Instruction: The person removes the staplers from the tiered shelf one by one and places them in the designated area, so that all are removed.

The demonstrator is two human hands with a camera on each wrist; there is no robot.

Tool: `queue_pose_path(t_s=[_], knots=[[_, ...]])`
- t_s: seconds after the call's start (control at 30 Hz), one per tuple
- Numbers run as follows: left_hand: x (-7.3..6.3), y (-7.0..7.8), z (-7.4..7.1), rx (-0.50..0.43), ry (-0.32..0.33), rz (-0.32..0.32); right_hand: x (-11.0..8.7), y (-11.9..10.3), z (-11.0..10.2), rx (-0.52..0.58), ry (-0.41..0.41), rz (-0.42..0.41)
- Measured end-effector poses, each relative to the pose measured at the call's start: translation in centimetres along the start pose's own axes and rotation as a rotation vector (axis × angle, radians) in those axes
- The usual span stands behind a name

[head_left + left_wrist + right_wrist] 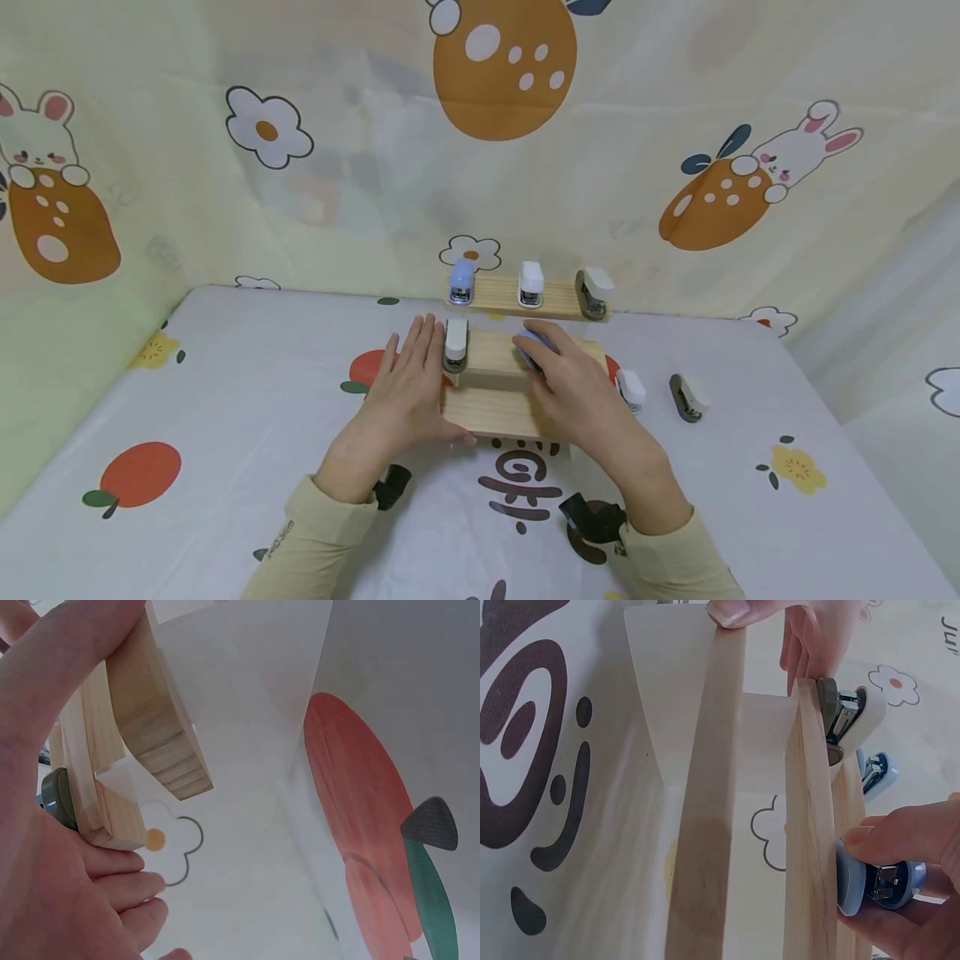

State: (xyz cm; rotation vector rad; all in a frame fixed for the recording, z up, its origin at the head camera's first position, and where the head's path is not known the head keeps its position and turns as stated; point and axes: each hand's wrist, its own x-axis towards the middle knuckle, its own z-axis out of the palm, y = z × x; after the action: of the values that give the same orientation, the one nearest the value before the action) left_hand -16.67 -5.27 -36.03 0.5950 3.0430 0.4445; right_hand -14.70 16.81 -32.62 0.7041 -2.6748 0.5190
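A tiered rack with wooden steps (491, 410) stands in the middle of the table. My right hand (581, 392) pinches a blue mini stapler (851, 879) between thumb and fingers, its base against the middle step (810, 825). My left hand (408, 396) lies along the rack's left side with straight fingers, its thumb (64, 656) touching the lowest step's front edge. Beside those fingers, a white and dark green stapler (455, 343) stands on the middle step's left end. On the top step are a blue stapler (462, 282), a white stapler (531, 284) and a white-and-dark-green stapler (594, 292).
Right of the rack, a white stapler (631, 390) lies on the tablecloth, close to my right hand. Farther right lies a white and dark green stapler (687, 397). A patterned cloth backdrop (360, 192) hangs behind the top step.
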Motion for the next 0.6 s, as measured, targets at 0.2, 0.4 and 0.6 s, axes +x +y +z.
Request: queue_pose_path(t_s=[0.2,0.4,0.6], knots=[[0.0,0.1,0.1,-0.011,-0.002,0.003,-0.2,0.0,-0.4,-0.004,0.008,-0.006],[0.0,0.1,0.0,0.001,0.005,0.001,-0.5,0.2,-1.0,-0.017,0.030,-0.030],[0.0,0.1,0.0,0.008,0.000,-0.007,-1.1,0.3,-1.6,-0.047,0.029,-0.023]])
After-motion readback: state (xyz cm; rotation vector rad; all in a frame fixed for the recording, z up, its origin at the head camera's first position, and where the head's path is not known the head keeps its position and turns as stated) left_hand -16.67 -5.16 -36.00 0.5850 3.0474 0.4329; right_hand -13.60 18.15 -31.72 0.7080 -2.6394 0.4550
